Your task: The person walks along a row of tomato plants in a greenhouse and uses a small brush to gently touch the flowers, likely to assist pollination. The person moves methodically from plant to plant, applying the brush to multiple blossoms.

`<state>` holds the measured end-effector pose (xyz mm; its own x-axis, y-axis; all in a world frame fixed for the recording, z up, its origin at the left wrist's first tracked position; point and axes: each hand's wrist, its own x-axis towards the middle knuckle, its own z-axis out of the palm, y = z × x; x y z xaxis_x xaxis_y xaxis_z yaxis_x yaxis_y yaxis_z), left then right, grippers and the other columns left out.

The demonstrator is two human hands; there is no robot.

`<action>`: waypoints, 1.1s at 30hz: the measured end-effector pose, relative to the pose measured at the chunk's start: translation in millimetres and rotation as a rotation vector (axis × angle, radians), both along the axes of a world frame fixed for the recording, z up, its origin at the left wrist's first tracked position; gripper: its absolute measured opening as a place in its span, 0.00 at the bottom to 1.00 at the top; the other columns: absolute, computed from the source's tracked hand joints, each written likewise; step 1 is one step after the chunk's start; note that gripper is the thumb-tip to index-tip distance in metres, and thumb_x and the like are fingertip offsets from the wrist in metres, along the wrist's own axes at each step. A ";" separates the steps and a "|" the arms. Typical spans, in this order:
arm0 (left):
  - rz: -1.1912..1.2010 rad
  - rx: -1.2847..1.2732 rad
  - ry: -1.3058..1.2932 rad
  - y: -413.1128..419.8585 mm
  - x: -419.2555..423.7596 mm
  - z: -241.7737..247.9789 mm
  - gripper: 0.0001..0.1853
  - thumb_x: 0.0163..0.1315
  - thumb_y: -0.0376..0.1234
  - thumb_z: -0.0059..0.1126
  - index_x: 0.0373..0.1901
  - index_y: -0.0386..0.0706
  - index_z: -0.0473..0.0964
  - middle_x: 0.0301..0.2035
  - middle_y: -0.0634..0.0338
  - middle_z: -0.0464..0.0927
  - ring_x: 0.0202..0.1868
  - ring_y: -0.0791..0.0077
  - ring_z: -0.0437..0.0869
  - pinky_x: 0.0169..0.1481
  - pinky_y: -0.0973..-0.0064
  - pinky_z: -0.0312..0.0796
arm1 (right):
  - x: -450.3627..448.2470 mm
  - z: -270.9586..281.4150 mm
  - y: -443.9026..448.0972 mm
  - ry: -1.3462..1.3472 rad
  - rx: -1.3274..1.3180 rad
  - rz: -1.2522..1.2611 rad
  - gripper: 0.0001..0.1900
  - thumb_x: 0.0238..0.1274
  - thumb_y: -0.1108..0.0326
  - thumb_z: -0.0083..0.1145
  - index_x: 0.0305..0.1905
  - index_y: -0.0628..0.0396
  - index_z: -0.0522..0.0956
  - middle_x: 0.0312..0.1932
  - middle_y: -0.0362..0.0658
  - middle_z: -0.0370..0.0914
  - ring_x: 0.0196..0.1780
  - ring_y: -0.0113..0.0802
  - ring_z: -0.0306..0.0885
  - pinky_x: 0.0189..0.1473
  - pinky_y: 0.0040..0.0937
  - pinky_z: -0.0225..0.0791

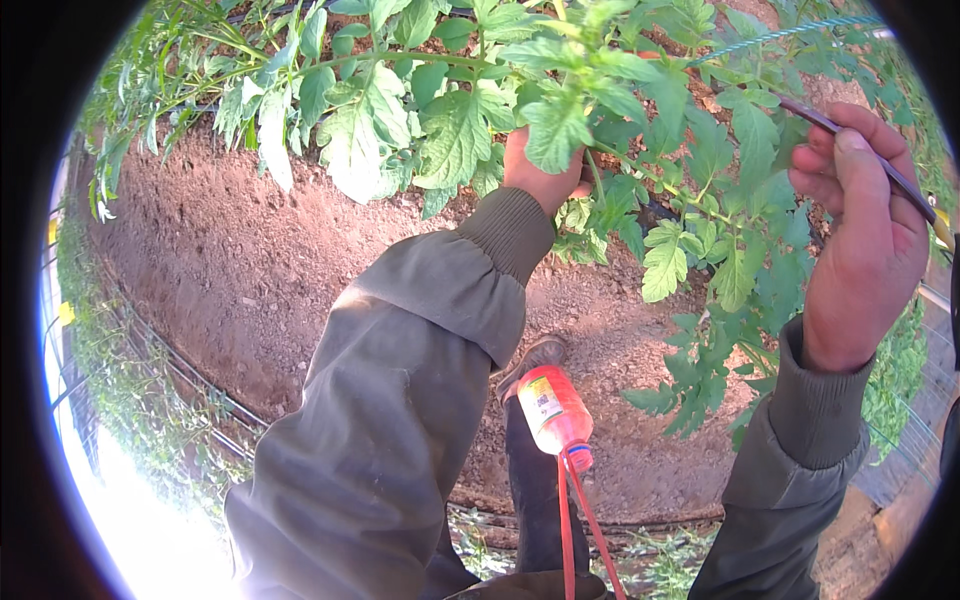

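My left hand [541, 171] reaches in among the leaves of a tomato plant [457, 135]. Leaves cover most of its fingers, so what it grips, if anything, is hidden. A thin stem passes beside its fingertips. At the right, my right hand [862, 202] pinches a slender dark stick-like tool [814, 116] between thumb and fingers. The tool slants up and left into the foliage, where its far end is lost to view; its near end looks yellowish. Below my hands, a plastic bottle [555, 412] with pinkish-red contents hangs by a red strap [564, 525] tied at its neck.
Teal twine [787, 41] crosses the foliage at upper right. Bare soil [225, 247] forms a path under the plants, where my shoe [541, 351] stands. Thin pipes or lines [202, 397] run along another plant row at lower left. Glare washes out the bottom-left corner.
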<state>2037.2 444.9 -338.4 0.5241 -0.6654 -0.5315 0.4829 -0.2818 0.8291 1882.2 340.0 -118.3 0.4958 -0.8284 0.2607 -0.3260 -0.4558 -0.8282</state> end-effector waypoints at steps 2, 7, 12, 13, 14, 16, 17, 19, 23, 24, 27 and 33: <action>0.062 -0.010 0.065 3.3 2.4 -6.9 0.16 0.78 0.37 0.62 0.48 0.28 0.82 0.37 0.51 0.89 0.31 0.71 0.92 0.32 0.74 0.86 | -2.7 5.3 0.5 -0.033 0.000 -0.025 0.15 0.82 0.68 0.54 0.59 0.67 0.83 0.47 0.47 0.88 0.46 0.31 0.87 0.51 0.29 0.82; 0.012 0.001 0.177 3.9 -3.0 4.9 0.13 0.81 0.36 0.57 0.48 0.32 0.81 0.39 0.53 0.89 0.32 0.74 0.90 0.31 0.76 0.80 | -27.4 16.9 1.3 -0.061 0.056 -0.069 0.15 0.83 0.69 0.52 0.60 0.68 0.82 0.46 0.48 0.87 0.45 0.30 0.87 0.50 0.28 0.82; 0.064 -0.066 0.335 10.6 -0.2 -5.4 0.14 0.80 0.38 0.58 0.51 0.35 0.80 0.40 0.54 0.88 0.34 0.71 0.90 0.32 0.72 0.79 | -51.1 36.0 12.1 -0.069 0.130 -0.140 0.14 0.81 0.69 0.54 0.58 0.68 0.83 0.44 0.47 0.87 0.41 0.30 0.86 0.47 0.27 0.80; 0.063 -0.061 0.309 11.2 -3.1 -14.8 0.14 0.79 0.38 0.59 0.52 0.36 0.80 0.40 0.54 0.88 0.34 0.69 0.90 0.33 0.70 0.80 | -59.2 39.4 15.1 -0.054 0.134 -0.149 0.14 0.81 0.69 0.54 0.58 0.68 0.82 0.44 0.47 0.87 0.41 0.29 0.86 0.47 0.27 0.80; 0.054 -0.059 0.274 9.7 -6.0 -26.9 0.14 0.79 0.39 0.60 0.53 0.37 0.80 0.40 0.54 0.88 0.35 0.68 0.90 0.34 0.69 0.81 | -66.5 45.4 19.5 -0.044 0.139 -0.204 0.14 0.81 0.68 0.54 0.58 0.67 0.82 0.43 0.47 0.86 0.42 0.30 0.85 0.48 0.27 0.79; 0.040 -0.051 0.218 13.2 -8.8 -48.5 0.15 0.78 0.41 0.63 0.55 0.39 0.81 0.40 0.54 0.88 0.36 0.65 0.90 0.35 0.65 0.82 | -84.8 52.2 26.8 0.016 0.141 -0.187 0.13 0.83 0.68 0.51 0.58 0.65 0.79 0.41 0.44 0.84 0.41 0.28 0.82 0.47 0.26 0.76; 0.043 -0.033 0.178 24.4 -3.2 -53.1 0.16 0.77 0.41 0.64 0.55 0.40 0.81 0.40 0.54 0.87 0.37 0.63 0.90 0.36 0.63 0.83 | -91.0 52.8 31.0 0.031 0.157 -0.168 0.12 0.84 0.68 0.50 0.58 0.64 0.78 0.40 0.42 0.83 0.41 0.27 0.80 0.47 0.26 0.75; 0.030 -0.039 0.152 15.2 -14.6 -49.2 0.16 0.74 0.40 0.67 0.55 0.40 0.82 0.37 0.54 0.87 0.34 0.61 0.89 0.36 0.60 0.82 | -120.5 67.4 32.3 0.043 0.170 -0.183 0.13 0.81 0.67 0.51 0.57 0.65 0.78 0.41 0.44 0.81 0.41 0.30 0.79 0.47 0.28 0.72; 0.095 -0.354 0.263 15.4 -21.9 -65.1 0.17 0.71 0.36 0.70 0.56 0.38 0.83 0.33 0.52 0.88 0.30 0.57 0.89 0.37 0.54 0.81 | -135.4 95.9 50.3 -0.009 0.143 -0.184 0.13 0.79 0.64 0.52 0.55 0.63 0.77 0.40 0.45 0.75 0.41 0.31 0.75 0.46 0.30 0.68; 0.107 -0.506 0.361 20.8 -21.5 -80.6 0.18 0.71 0.36 0.69 0.57 0.38 0.83 0.34 0.52 0.88 0.32 0.56 0.89 0.39 0.52 0.82 | -138.9 102.1 54.2 -0.009 0.155 -0.153 0.13 0.78 0.63 0.52 0.53 0.63 0.77 0.40 0.44 0.73 0.41 0.31 0.74 0.46 0.30 0.68; 0.092 -0.499 0.354 62.1 -6.4 -125.2 0.22 0.72 0.41 0.68 0.62 0.37 0.81 0.45 0.46 0.87 0.47 0.51 0.89 0.52 0.52 0.81 | -149.2 108.6 57.8 -0.024 0.219 -0.034 0.14 0.78 0.60 0.54 0.52 0.62 0.76 0.42 0.44 0.69 0.41 0.30 0.72 0.44 0.29 0.69; -0.368 0.096 -0.331 78.6 -41.2 13.8 0.25 0.74 0.44 0.66 0.63 0.37 0.80 0.54 0.42 0.84 0.56 0.49 0.86 0.55 0.52 0.81 | -137.2 177.2 77.4 0.004 0.230 0.018 0.14 0.77 0.58 0.56 0.49 0.60 0.73 0.42 0.43 0.65 0.39 0.29 0.70 0.40 0.26 0.71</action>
<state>1996.1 523.6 -324.6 0.4152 -0.7939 -0.4442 0.0526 -0.4666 0.8829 1745.0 417.4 58.9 0.5119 -0.8567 0.0638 -0.3230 -0.2607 -0.9098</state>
